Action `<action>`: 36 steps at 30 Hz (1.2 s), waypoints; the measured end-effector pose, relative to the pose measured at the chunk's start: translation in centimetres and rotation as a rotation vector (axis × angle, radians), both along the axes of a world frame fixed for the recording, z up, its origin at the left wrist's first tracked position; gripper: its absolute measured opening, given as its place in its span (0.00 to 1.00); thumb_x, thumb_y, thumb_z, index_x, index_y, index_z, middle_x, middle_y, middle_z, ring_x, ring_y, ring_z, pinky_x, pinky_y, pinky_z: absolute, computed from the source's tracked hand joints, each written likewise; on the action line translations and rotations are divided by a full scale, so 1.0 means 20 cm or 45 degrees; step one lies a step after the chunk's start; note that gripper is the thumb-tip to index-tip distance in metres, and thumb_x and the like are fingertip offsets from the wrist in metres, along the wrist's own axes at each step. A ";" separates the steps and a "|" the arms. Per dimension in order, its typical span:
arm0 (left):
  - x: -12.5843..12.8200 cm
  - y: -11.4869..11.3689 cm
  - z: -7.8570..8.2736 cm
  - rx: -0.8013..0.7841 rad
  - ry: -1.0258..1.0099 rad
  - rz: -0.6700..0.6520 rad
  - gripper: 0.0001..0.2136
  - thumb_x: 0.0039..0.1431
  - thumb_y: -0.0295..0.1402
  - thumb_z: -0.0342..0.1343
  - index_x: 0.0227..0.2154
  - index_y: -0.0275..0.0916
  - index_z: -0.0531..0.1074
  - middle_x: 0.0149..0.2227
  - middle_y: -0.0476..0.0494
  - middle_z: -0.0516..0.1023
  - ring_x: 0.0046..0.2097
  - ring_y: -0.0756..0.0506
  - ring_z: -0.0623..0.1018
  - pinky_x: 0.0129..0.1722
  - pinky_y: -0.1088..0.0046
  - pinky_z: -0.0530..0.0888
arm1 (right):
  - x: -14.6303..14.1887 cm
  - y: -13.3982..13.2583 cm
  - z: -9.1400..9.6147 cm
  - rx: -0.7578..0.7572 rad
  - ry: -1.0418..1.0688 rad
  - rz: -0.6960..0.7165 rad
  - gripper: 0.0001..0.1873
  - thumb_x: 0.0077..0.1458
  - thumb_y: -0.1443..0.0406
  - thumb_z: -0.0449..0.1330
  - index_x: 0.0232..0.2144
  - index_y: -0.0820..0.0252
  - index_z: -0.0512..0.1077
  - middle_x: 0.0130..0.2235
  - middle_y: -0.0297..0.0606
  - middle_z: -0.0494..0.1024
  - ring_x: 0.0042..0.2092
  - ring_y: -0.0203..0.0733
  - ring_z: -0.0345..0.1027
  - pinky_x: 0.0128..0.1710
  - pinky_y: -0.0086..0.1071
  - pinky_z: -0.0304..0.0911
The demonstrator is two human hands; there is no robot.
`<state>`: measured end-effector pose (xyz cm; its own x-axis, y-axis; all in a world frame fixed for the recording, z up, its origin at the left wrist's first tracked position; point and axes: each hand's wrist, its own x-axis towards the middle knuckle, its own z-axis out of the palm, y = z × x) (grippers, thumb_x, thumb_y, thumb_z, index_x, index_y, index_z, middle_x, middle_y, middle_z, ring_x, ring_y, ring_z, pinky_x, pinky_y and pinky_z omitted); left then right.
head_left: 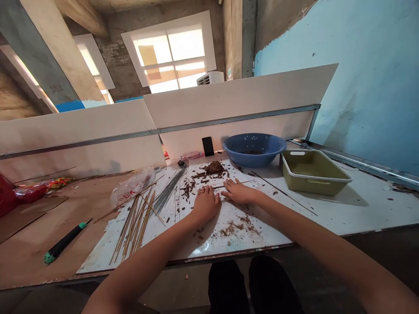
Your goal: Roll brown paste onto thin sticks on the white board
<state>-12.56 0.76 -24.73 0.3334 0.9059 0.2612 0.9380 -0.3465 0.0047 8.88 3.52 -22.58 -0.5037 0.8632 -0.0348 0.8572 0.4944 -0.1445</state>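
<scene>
My left hand (207, 203) lies palm down on the white board, its fingers stretched forward and resting on the surface. Beside it, my right hand (238, 192) is also palm down and flat, with fingers spread. A thin stick (250, 181) passes under my fingers; its part between the hands looks dark, and how much lies beneath them is hidden. Just beyond the hands sits a brown lump of dough-like material (214, 167) amid dark crumbs (188, 190). Brown powder (238, 226) is scattered nearer the board's front edge.
Bamboo sticks (134, 226) and thin grey rods (168, 189) lie left, near a clear plastic bag (132, 185). A green-black screwdriver (67, 242) is farther left. A blue basin (254, 150), a green bin (314, 174) and a phone (207, 146) stand behind. One long stick (284, 193) lies right.
</scene>
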 end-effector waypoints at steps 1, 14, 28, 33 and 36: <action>0.00 -0.02 0.00 0.003 -0.001 0.008 0.29 0.82 0.42 0.44 0.74 0.30 0.69 0.74 0.21 0.73 0.77 0.27 0.70 0.75 0.44 0.67 | 0.00 0.00 0.00 -0.009 0.001 0.016 0.40 0.81 0.46 0.42 0.80 0.65 0.60 0.80 0.64 0.60 0.83 0.62 0.49 0.80 0.64 0.46; 0.01 -0.09 0.14 -0.184 0.075 0.078 0.30 0.84 0.43 0.35 0.80 0.40 0.62 0.81 0.31 0.63 0.82 0.28 0.60 0.77 0.19 0.43 | -0.01 -0.02 -0.02 -0.083 0.030 -0.063 0.53 0.77 0.39 0.37 0.83 0.77 0.49 0.84 0.65 0.47 0.85 0.66 0.36 0.83 0.59 0.35; -0.01 -0.09 0.17 -0.259 0.157 0.094 0.32 0.84 0.44 0.36 0.81 0.35 0.59 0.81 0.27 0.61 0.83 0.29 0.59 0.80 0.26 0.44 | -0.04 -0.03 -0.05 0.037 -0.003 -0.119 0.52 0.77 0.40 0.37 0.80 0.79 0.57 0.81 0.69 0.56 0.82 0.69 0.49 0.81 0.59 0.46; 0.01 -0.08 0.19 -0.249 0.172 0.112 0.31 0.84 0.42 0.35 0.80 0.35 0.60 0.81 0.27 0.61 0.82 0.29 0.59 0.80 0.27 0.47 | -0.03 0.00 -0.03 0.078 -0.057 -0.111 0.51 0.78 0.42 0.36 0.79 0.80 0.59 0.79 0.71 0.59 0.82 0.68 0.51 0.81 0.58 0.47; 0.02 -0.08 0.21 -0.243 0.158 0.138 0.30 0.84 0.43 0.35 0.80 0.39 0.61 0.81 0.29 0.62 0.82 0.29 0.60 0.79 0.25 0.46 | -0.02 0.01 -0.03 0.066 -0.063 -0.088 0.50 0.78 0.43 0.37 0.80 0.81 0.57 0.80 0.70 0.58 0.82 0.67 0.50 0.81 0.58 0.45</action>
<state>-12.23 -0.77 -20.53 0.2504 0.9671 0.0452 0.9671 -0.2477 -0.0575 8.57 3.65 -23.18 -0.4416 0.8971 -0.0126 0.8950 0.4394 -0.0772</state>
